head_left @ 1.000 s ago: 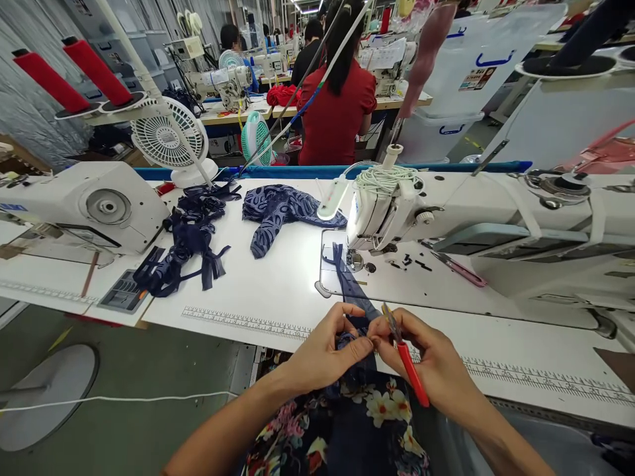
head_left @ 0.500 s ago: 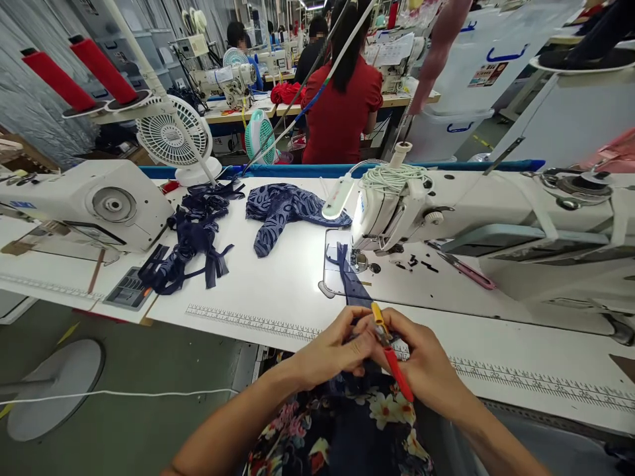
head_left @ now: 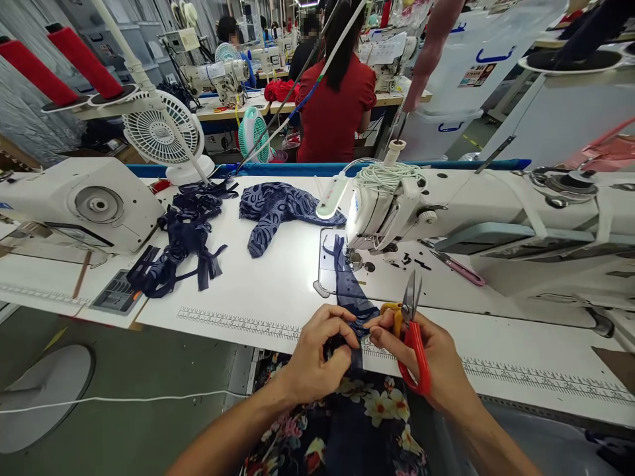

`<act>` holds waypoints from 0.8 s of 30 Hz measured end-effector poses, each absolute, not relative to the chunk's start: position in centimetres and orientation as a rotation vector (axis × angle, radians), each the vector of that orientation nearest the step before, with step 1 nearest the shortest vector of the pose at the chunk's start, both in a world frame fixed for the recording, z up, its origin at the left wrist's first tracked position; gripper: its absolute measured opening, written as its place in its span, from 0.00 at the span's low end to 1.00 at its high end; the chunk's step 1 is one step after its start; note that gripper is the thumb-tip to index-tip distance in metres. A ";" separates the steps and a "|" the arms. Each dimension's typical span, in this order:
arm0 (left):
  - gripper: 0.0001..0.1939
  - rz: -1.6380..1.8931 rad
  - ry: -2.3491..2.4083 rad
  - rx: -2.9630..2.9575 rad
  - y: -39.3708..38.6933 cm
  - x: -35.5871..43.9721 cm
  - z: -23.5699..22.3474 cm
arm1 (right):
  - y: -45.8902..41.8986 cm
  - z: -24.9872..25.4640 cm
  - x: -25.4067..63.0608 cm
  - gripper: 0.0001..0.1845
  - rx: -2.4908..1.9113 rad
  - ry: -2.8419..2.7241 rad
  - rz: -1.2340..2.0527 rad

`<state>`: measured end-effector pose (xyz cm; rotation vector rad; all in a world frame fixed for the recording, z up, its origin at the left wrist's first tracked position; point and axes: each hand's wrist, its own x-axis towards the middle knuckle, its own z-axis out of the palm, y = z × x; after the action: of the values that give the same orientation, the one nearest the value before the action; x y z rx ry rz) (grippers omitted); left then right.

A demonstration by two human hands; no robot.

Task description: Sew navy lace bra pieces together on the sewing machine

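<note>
A narrow navy lace strip (head_left: 347, 284) runs from under the needle of the white sewing machine (head_left: 391, 205) toward me over the table's front edge. My left hand (head_left: 317, 357) pinches its near end, fingers closed. My right hand (head_left: 426, 363) also pinches the strip with thumb and forefinger while gripping red and yellow thread snips (head_left: 411, 330), whose blades point up and away from me. The two hands meet at the table edge above my flowered lap.
A patterned navy fabric piece (head_left: 278, 208) and a pile of dark straps (head_left: 183, 244) lie on the white table (head_left: 258, 291). Another sewing machine (head_left: 84, 205) and a small fan (head_left: 159, 135) stand on the left. A person in red sits beyond, back turned.
The snips have swung upright, blades now pointing up and away from me. My hands shifted slightly along the strip's near end, staying at the table edge.
</note>
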<state>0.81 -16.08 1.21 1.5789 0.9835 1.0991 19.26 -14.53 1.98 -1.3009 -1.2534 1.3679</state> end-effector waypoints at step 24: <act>0.16 0.727 1.072 1.000 -14.3 0.8 2.5 | -15.1 2.6 21.5 0.16 -1.485 -1.713 1.204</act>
<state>0.76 -14.28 2.49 0.9997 1.0719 0.7266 21.53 -15.07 2.62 -1.4846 -1.7131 1.2038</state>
